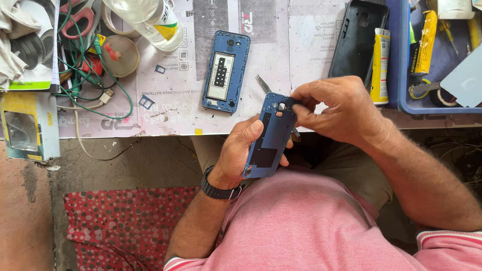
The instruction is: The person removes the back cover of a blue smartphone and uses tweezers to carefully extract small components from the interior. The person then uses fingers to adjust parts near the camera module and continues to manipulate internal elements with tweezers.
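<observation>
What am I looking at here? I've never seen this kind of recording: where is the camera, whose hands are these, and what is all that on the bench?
There is one picture, from a camera worn on the person's head, looking down at their own two bare hands. The left hand grips a blue phone back cover, inner side up. The right hand pinches at the cover's top end, near the camera hole. On the bench lie an opened blue phone, a black case, a yellow tube, tweezers, a clear bottle, green cables and a blue tray of tools.
</observation>
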